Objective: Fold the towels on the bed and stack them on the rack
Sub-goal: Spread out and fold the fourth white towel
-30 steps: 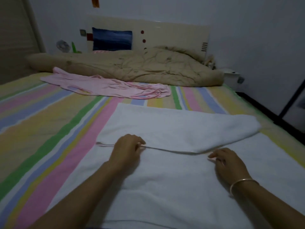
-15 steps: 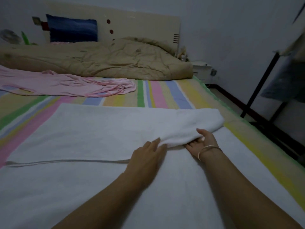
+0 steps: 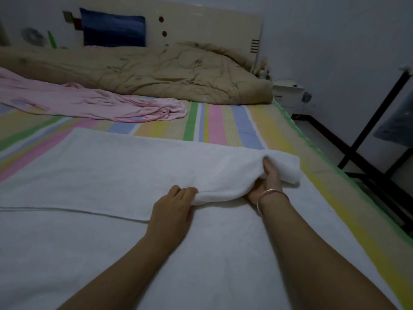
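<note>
Two bare hands work a large white towel (image 3: 111, 166) spread across a bed (image 3: 317, 173) covered in a pastel-striped sheet (image 3: 215, 124) in a dim room. The towel's far part lies doubled back toward the person, its hemmed edge running across the lower layer from the left of the view to the hands. The left hand (image 3: 173, 208) rests knuckles-up on the lower layer, its fingers (image 3: 185, 191) curled at the folded edge and grasping it where the cloth lifts off the bed. The right hand (image 3: 266, 184), a thin metal bangle (image 3: 271, 194) on the wrist, is turned palm-up beneath the right end of the fold. Its fingers are curled into the bunched cloth, holding it raised above the lower layer. Both forearms reach in from the bottom of the view over the near part of the towel. Beyond the towel a crumpled pink cloth (image 3: 93, 101) lies on the sheet, and behind it a tan quilt (image 3: 161, 72) is heaped against a cream headboard (image 3: 201, 25). A small white cabinet (image 3: 288, 92) stands beside the bed's far right corner, and a black metal frame (image 3: 366, 139) stands on the floor to the right
</note>
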{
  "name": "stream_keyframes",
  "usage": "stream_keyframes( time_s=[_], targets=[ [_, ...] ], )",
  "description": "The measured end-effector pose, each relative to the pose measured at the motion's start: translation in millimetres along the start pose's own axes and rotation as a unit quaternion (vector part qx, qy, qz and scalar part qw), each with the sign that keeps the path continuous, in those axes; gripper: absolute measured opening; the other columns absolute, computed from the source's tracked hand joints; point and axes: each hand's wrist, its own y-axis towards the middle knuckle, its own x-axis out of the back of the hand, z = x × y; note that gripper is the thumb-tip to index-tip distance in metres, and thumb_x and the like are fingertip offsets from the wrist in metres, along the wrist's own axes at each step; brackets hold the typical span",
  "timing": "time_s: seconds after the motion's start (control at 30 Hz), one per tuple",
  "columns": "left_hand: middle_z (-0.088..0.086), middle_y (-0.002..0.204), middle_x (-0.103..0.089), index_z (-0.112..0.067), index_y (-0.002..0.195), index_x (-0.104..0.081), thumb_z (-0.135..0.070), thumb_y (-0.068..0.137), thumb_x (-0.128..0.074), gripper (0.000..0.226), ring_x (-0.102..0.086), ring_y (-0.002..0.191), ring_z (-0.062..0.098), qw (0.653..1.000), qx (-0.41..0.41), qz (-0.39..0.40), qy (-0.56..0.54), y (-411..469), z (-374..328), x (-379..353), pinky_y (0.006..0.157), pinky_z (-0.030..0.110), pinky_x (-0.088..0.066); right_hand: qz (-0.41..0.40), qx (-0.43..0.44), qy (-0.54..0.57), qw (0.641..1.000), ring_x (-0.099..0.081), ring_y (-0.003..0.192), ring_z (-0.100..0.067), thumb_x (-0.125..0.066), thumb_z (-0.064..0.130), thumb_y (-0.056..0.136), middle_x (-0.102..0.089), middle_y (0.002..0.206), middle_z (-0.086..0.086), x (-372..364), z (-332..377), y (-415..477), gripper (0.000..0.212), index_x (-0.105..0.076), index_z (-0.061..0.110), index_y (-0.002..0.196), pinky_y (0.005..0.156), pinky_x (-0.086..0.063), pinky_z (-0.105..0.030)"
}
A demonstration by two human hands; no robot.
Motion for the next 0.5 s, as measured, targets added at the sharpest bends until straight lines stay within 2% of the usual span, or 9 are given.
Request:
stream_keyframes(
  time_s=[0.07,0.1,0.13,0.2,0.27,0.33,0.43,0.5],
  targets=[
    [-0.004,0.078,-0.059,-0.020,0.098,-0.065,-0.008,0.063,-0.079,0.039,-0.058,0.074,0.019,1.000,0.002,0.006,0.017,-1,0,0,0.046,0.031,-0.047,0.022,0.005,-0.018,1.000,-0.071,0.087,-0.025,-0.071,0.034,0.076,-0.072,0.104,-0.010,3,13,-2,0.032,-0.072,0.012,0.099,0.089,-0.046,-0.041],
    [-0.004,0.078,-0.060,-0.020,0.097,-0.065,-0.011,0.065,-0.078,0.036,-0.059,0.076,0.019,1.000,-0.003,0.012,0.027,-1,2,-1,0.046,0.032,-0.047,0.028,0.006,-0.017,0.999,-0.070,0.090,-0.027,-0.078,0.032,0.067,-0.071,0.109,-0.012,8,19,-2,0.042,-0.072,0.010,0.103,0.089,-0.046,-0.042],
    [-0.004,0.079,-0.061,-0.021,0.096,-0.065,-0.012,0.066,-0.078,0.034,-0.060,0.077,0.020,0.999,-0.005,0.019,0.040,-1,2,-1,0.047,0.032,-0.047,0.019,0.006,-0.024,1.000,-0.069,0.095,-0.029,-0.078,0.031,0.065,-0.069,0.113,-0.012,14,27,-7,0.050,-0.068,0.010,0.110,0.089,-0.046,-0.043],
    [-0.005,0.078,-0.062,-0.021,0.094,-0.064,-0.017,0.069,-0.071,0.027,-0.061,0.077,0.021,0.998,-0.005,0.027,0.064,-1,2,-2,0.045,0.033,-0.047,-0.025,0.015,-0.020,0.999,-0.065,0.094,-0.027,-0.063,0.031,0.084,-0.069,0.108,-0.010,30,46,-16,0.037,-0.062,0.011,0.115,0.083,-0.048,-0.041],
    [-0.005,0.076,-0.062,-0.021,0.092,-0.064,-0.024,0.071,-0.057,0.022,-0.061,0.076,0.021,0.996,0.003,0.034,0.080,-1,3,-1,0.044,0.032,-0.045,-0.070,0.036,-0.017,0.997,-0.067,0.077,-0.023,-0.053,0.028,0.093,-0.071,0.091,-0.006,46,71,-28,0.021,-0.062,0.011,0.101,0.069,-0.053,-0.034],
    [-0.005,0.078,-0.062,-0.022,0.092,-0.064,-0.027,0.072,-0.054,0.023,-0.061,0.076,0.020,0.996,0.007,0.041,0.079,0,2,-1,0.044,0.031,-0.044,-0.093,0.045,-0.056,0.993,-0.070,0.061,-0.020,-0.051,0.025,0.095,-0.073,0.075,-0.004,58,96,-40,0.017,-0.063,0.013,0.092,0.052,-0.057,-0.030],
    [-0.004,0.085,-0.063,-0.021,0.095,-0.063,-0.021,0.072,-0.065,0.023,-0.062,0.080,0.022,0.996,-0.004,0.054,0.072,0,-1,1,0.047,0.031,-0.045,-0.114,0.011,-0.177,0.978,-0.069,0.054,-0.018,-0.055,0.021,0.094,-0.072,0.065,-0.004,73,115,-60,0.013,-0.064,0.012,0.091,0.043,-0.055,-0.028],
    [-0.002,0.089,-0.061,-0.020,0.095,-0.062,-0.017,0.068,-0.074,0.029,-0.061,0.080,0.023,0.995,-0.008,0.064,0.083,2,-5,5,0.046,0.030,-0.043,-0.124,-0.027,-0.257,0.958,-0.069,0.058,-0.021,-0.057,0.019,0.093,-0.072,0.067,-0.006,83,119,-67,0.011,-0.064,0.011,0.097,0.043,-0.055,-0.030]
  ],
)
